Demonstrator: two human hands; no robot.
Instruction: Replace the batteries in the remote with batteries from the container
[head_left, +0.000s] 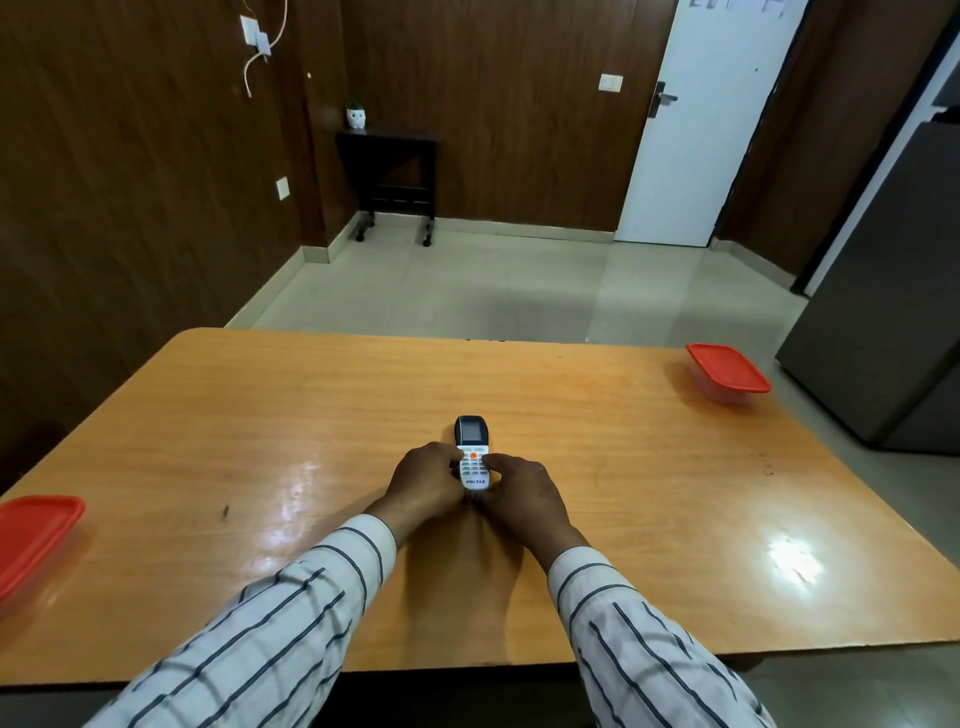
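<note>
A white remote (471, 446) with a dark screen end and an orange button lies face up at the middle of the wooden table (311, 415). My left hand (423, 483) grips its left side and my right hand (519, 493) grips its right side, thumbs on the keypad. Its lower end is hidden between my fingers. A clear container with a red lid (727, 371) stands at the far right corner of the table. A second red-lidded container (34, 535) sits at the left edge. Both lids are on, so their contents are hidden.
The table's near edge runs under my striped sleeves. Beyond the table is tiled floor, a small dark side table (389, 176) against the wood-panelled wall, a white door (696, 130), and a grey fridge (883, 312) at the right.
</note>
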